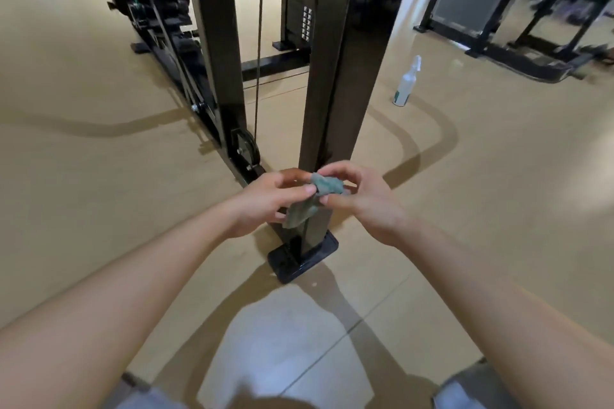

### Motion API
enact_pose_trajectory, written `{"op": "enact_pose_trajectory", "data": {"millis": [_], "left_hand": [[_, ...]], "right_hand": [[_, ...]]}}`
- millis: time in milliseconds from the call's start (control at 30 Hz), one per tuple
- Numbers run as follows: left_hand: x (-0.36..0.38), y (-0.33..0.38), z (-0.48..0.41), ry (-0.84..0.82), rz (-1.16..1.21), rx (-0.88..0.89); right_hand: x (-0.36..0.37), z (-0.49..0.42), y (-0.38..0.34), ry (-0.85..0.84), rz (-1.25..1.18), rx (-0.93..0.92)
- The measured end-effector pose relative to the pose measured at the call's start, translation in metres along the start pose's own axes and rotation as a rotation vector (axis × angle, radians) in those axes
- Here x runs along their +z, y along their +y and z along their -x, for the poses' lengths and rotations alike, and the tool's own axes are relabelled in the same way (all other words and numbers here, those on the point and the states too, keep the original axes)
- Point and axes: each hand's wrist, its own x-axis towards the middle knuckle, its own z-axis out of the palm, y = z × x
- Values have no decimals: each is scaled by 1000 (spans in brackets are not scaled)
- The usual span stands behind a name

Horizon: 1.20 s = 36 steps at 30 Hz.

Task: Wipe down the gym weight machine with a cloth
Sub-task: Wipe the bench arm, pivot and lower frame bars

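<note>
A: Two bare hands, left hand and right hand, both pinching one small crumpled grey-green cloth.

B: Where?

A: Up in the air, just in front of the tall shiny black metal post of the weight machine, low down near its flat black foot plate.

B: Wiping done?

A: Hard to say (no wet marks to see). Looks like fixing the cloth first. Probably lots left to wipe. White plastic spray bottle standing well apart.

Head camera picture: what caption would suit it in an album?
The left hand and right hand pinch a grey-green cloth before the machine's black post; spray bottle beyond.
</note>
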Motion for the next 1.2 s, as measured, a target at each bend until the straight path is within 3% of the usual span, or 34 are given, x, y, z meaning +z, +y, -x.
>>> {"op": "enact_pose_trajectory", "data": {"millis": [133,267,433,567,900,1033,1200], "left_hand": [[-4,-3,-3,-21,193,39],[-12,-6,-14,39,213,29],[-41,-38,-42,391,92,-70],[-47,-77,-73,603,153,-163],[-12,-122,-96,437,33,-311],[-14,-130,-94,405,194,-450],[-17,-116,-103,393,383,-351]], "right_hand": [[10,-4,3,91,-53,-39],[17,-4,8,145,-57,-42],[26,-5,30,420,-126,122],[28,-10,39,395,-175,169],[35,-15,47,395,-17,119],[32,-15,49,393,-3,152],[34,-17,48,412,-18,166]]}}
